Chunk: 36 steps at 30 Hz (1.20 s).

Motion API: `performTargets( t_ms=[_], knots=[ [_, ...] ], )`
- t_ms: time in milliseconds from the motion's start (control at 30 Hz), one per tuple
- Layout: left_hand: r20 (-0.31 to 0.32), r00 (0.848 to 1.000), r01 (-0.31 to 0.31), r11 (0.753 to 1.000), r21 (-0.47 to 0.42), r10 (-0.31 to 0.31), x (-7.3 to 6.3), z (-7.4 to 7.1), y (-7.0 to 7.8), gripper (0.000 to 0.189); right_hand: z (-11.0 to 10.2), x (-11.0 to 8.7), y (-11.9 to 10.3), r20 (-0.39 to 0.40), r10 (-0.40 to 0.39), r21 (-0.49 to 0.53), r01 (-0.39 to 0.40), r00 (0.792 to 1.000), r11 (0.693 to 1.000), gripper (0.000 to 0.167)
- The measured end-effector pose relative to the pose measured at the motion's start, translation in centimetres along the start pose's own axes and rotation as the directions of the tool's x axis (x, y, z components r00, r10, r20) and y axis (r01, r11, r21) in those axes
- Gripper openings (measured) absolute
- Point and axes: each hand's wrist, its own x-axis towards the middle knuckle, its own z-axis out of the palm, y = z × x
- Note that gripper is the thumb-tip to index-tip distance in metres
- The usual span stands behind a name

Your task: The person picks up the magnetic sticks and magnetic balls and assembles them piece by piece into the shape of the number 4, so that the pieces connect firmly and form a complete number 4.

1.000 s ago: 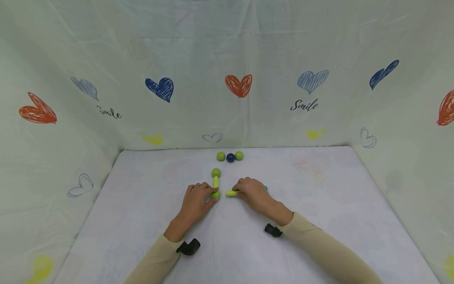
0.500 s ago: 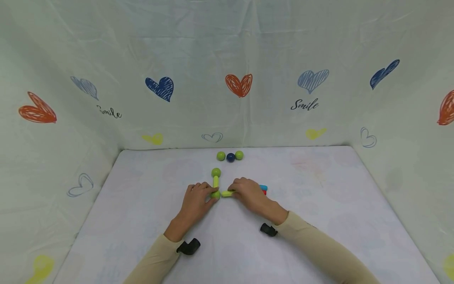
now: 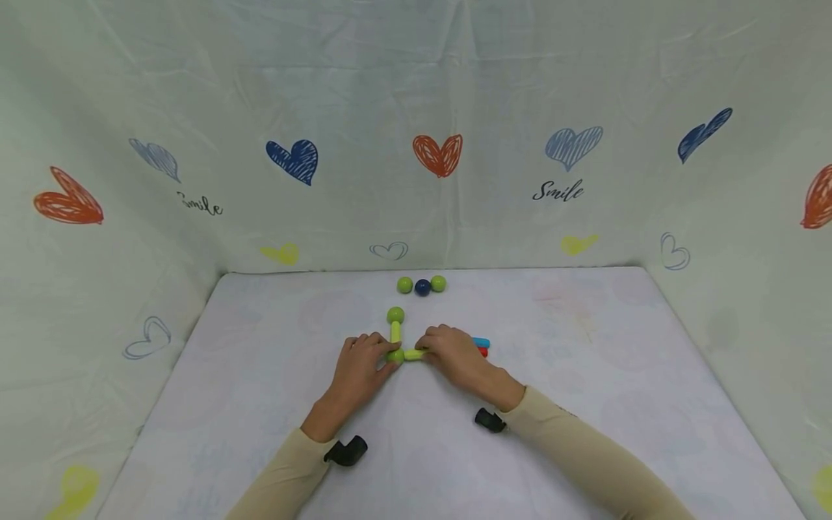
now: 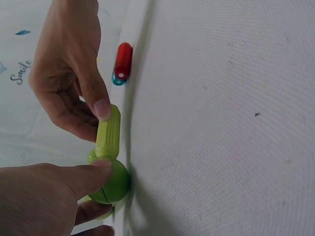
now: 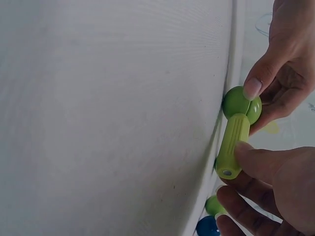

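My left hand (image 3: 361, 370) pinches a green ball (image 4: 117, 183) between thumb and fingers at the near end of a ball-and-rod piece. From that ball a yellow-green rod (image 3: 396, 332) runs away from me to a second green ball (image 3: 396, 315). My right hand (image 3: 458, 357) pinches another yellow-green rod (image 5: 231, 147), which lies sideways with its left end touching the held ball. In the right wrist view the rod's free end shows a small metallic dot. Right of my right hand lie a blue rod (image 3: 481, 343) and a red rod (image 4: 123, 61), partly hidden in the head view.
Two green balls, a left one (image 3: 405, 284) and a right one (image 3: 438, 283), flank a dark blue ball (image 3: 422, 287) near the back edge of the white table (image 3: 273, 303). A cloth backdrop (image 3: 364, 87) printed with hearts surrounds the table's back and sides.
My right hand has moved left with its rod, closing the gap until the rod's end meets the ball. The red rod has come into sight beside it. My left hand keeps its place.
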Motion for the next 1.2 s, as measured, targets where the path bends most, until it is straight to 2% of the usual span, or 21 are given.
performTargets(
  t_ms=[333,533,933,1200],
  knots=[
    [-0.008,1.0,-0.015,0.999,0.052,0.015,0.1,-0.2,-0.1,0.035,-0.9,0.2,0.5,0.005,0.037,-0.016,-0.037,0.999,0.999,0.018],
    [0.01,1.0,-0.002,0.998,0.056,0.002,0.1,-0.5,0.0,0.035,-2.0,0.3,1.2,-0.012,0.077,-0.036,-0.078,0.997,0.996,0.02],
    [0.025,1.0,0.011,0.998,0.069,-0.013,0.0,-0.7,0.0,0.034,-3.9,0.8,4.1,-0.057,0.148,-0.054,-0.151,0.987,0.987,0.027],
    [0.017,1.0,0.005,0.998,0.058,-0.006,-0.1,-0.5,0.0,0.034,-4.6,1.7,5.7,-0.047,0.194,-0.062,-0.197,0.98,0.978,0.032]
  ],
)
